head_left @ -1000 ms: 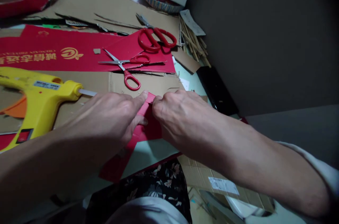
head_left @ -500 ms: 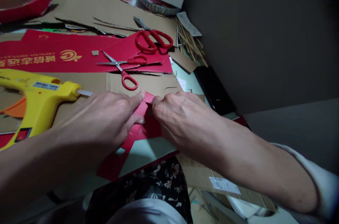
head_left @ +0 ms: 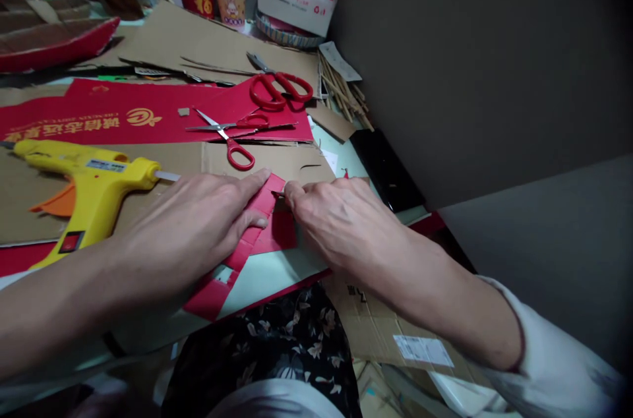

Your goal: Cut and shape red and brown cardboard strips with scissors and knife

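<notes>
I see the red strip (head_left: 246, 246) slanting under the left hand (head_left: 198, 213), its far end between both hands. I judge it light, fairly stiff like card, apt to crease at the lines across it and to slide under loose pressure; I'd hold it flat, close beside the tool. The left thumb and forefinger are spread, tips on the strip; I can't tell what the folded fingers do. The right hand (head_left: 329, 210) is closed round a thin tool (head_left: 278, 194), its dark tip at the strip's right edge. Bare tabletop (head_left: 277, 266) opens just nearer me than the right hand, ending at a red edge. Small scissors (head_left: 225, 130) block the way ahead of the left hand, a yellow glue gun (head_left: 99, 194) its left side.
</notes>
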The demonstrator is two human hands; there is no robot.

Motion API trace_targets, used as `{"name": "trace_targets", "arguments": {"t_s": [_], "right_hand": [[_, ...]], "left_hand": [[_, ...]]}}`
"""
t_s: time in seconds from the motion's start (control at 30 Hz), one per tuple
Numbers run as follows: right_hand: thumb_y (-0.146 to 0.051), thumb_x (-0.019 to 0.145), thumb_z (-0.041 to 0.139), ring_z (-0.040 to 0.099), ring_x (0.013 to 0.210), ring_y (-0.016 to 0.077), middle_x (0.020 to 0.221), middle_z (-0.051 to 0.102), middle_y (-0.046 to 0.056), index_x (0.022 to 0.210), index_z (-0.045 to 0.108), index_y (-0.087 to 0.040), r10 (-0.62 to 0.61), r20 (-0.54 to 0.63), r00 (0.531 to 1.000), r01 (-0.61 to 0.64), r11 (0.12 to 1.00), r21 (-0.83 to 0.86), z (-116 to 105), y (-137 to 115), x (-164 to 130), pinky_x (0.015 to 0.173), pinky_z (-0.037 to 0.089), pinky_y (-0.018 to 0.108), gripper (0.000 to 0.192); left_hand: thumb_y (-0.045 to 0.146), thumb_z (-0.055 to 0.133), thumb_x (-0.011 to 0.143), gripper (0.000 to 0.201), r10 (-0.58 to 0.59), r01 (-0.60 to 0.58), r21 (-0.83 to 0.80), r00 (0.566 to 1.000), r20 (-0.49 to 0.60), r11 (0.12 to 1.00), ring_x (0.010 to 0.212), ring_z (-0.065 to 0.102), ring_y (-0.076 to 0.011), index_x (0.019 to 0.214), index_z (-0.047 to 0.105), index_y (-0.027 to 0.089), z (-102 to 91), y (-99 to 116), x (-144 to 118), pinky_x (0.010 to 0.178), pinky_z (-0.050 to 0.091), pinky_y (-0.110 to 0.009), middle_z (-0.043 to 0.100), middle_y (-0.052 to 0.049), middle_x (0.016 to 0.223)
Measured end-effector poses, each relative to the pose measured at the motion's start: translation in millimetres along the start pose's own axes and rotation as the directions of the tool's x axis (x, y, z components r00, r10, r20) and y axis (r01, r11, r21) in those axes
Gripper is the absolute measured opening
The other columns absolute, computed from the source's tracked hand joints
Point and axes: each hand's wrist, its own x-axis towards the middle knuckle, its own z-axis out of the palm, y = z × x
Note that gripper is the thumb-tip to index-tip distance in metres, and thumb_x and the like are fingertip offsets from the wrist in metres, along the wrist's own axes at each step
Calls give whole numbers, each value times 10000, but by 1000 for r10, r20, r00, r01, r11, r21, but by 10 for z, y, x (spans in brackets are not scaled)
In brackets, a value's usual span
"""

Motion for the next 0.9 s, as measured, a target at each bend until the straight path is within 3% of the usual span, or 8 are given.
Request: {"name": "trace_targets", "arguments": {"t_s": [0.17, 0.3, 0.37, 0.47, 0.63, 0.7, 0.8, 0.9], "right_hand": [[33, 771, 491, 226, 464, 146, 581, 465, -19, 795, 539, -205, 3, -175, 984, 4, 999, 37, -160, 60, -148, 514, 154, 349, 245], [-56, 895, 482, 234, 486, 134, 597, 413, -47, 783, 468, -230, 175, -179, 968, -99, 925, 366, -152, 144, -286, 523, 191, 328, 207], [-191, 1039, 446, 365, 520, 128, 619, 461, -46, 792, 482, -226, 321, -159, 934, -157, 766, 623, -44, 136, -306, 559, 259, 306, 253], [-286, 1085, 477, 526, 673, 130, 740, 595, -31, 809, 556, -210, 433, -176, 884, -81, 513, 855, 148, 56, -276, 672, 353, 287, 297], [-362, 975, 688, 590, 699, 138, 809, 656, -33, 965, 607, -208, 458, -78, 885, 36, 100, 994, 305, -122, -158, 689, 451, 270, 175], [-333, 994, 656, 563, 693, 134, 802, 631, -33, 922, 590, -209, 445, -126, 886, 94, 93, 991, 323, -148, -123, 673, 440, 266, 157], [-309, 1031, 590, 553, 729, 145, 828, 643, -15, 912, 605, -200, 407, -155, 900, 98, 156, 983, 328, -106, -121, 685, 420, 276, 162], [-279, 1045, 567, 559, 753, 154, 845, 666, -12, 939, 633, -200, 366, -151, 918, 50, 271, 961, 307, 1, -162, 714, 406, 285, 148]], "left_hand": [[420, 228, 961, 661, 10, -10, -20, 1000, -5, 1000, 732, 715, -355, 1483, 580, 219, -21, 27, 17, 659, 474, -426, 765, -125, 858], [497, 332, 944, 654, 57, -74, -139, 991, -119, 988, 681, 696, -336, 1425, 635, 175, -4, 13, -11, 587, 446, -393, 773, -114, 827], [491, 424, 942, 623, 31, -83, -241, 977, -213, 967, 621, 664, -292, 1448, 627, 190, 5, 23, -30, 562, 444, -368, 746, -66, 759], [459, 581, 917, 582, -119, -75, -506, 933, -340, 860, 547, 613, -209, 1459, 623, 253, -8, 80, -53, 537, 470, -312, 674, 21, 670], [431, 770, 778, 751, -337, 21, -895, 930, -146, 446, 378, 519, -134, 1469, 587, 199, -104, 239, -92, 368, 415, -238, 609, 91, 547], [405, 777, 779, 789, -314, 21, -927, 944, -105, 375, 389, 548, -137, 1498, 544, 181, -121, 276, -102, 371, 422, -223, 610, 98, 520], [382, 736, 825, 753, -274, 28, -922, 958, -85, 386, 438, 614, -165, 1522, 516, 199, -97, 237, -108, 385, 454, -235, 650, 77, 544], [394, 702, 869, 562, -211, -83, -740, 932, -294, 667, 611, 702, -204, 1417, 639, 284, -35, 82, -131, 516, 567, -311, 764, -10, 816]]}}
